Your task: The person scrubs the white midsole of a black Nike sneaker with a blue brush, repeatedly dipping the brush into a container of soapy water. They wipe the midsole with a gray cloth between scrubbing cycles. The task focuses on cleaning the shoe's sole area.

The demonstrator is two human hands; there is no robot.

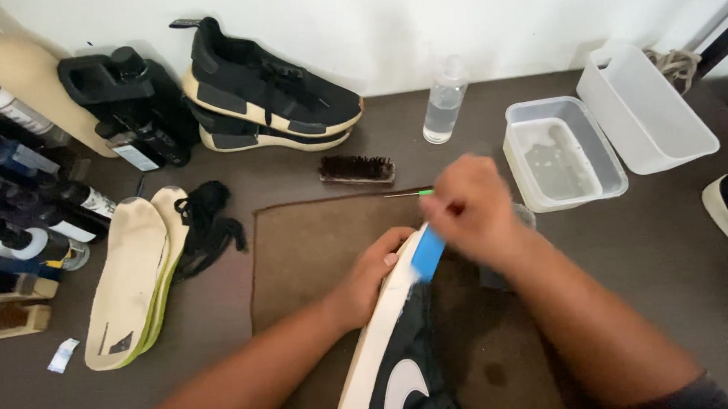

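Here, left hand (pixel 366 280) gripping sneaker (pixel 399 350), blurred right hand (pixel 469 208) clutching blue brush (pixel 427 253)

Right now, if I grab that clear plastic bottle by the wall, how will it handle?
The clear bottle looks thin-walled and only partly filled, so it is probably light and may dent under a firm squeeze. It stands tall on a narrow base, so a sideways push could well tip it, and on its side it would likely roll toward the brush.
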